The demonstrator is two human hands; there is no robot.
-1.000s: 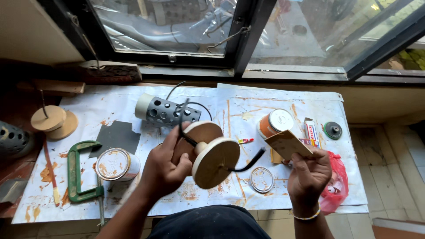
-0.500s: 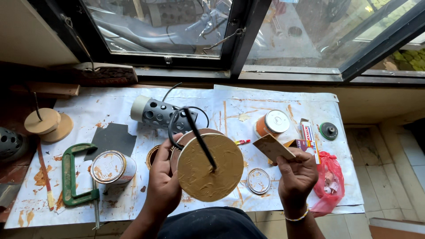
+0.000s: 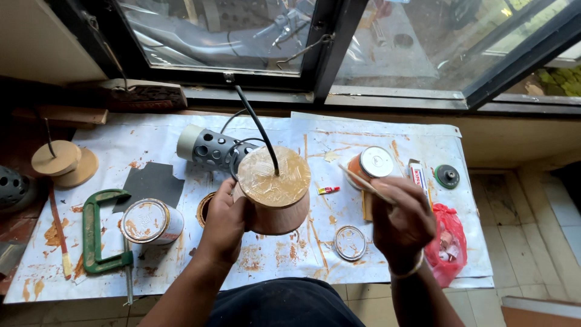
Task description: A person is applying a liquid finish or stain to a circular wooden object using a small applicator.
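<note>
My left hand (image 3: 225, 223) grips the side of a round wooden lamp base (image 3: 273, 189), held above the paper-covered bench (image 3: 393, 242) with its flat glossy face up. A black cable (image 3: 259, 128) rises from the middle of that face. My right hand (image 3: 402, 223) holds a thin flat wooden stick (image 3: 362, 181) that points up and left toward the base without touching it. An open tin with an orange side (image 3: 372, 163) stands just behind the stick.
A tin can (image 3: 150, 221) and a green C-clamp (image 3: 97, 233) lie at the left. A perforated grey tube (image 3: 209, 147) lies behind the base. A loose round lid (image 3: 350, 242), a red plastic bag (image 3: 449, 242), a small glue tube (image 3: 417, 174) and wooden discs (image 3: 60, 162) surround the hands.
My left hand has turned the wooden base from its edge to face up and lowered it. My right hand moved the stick closer to the base.
</note>
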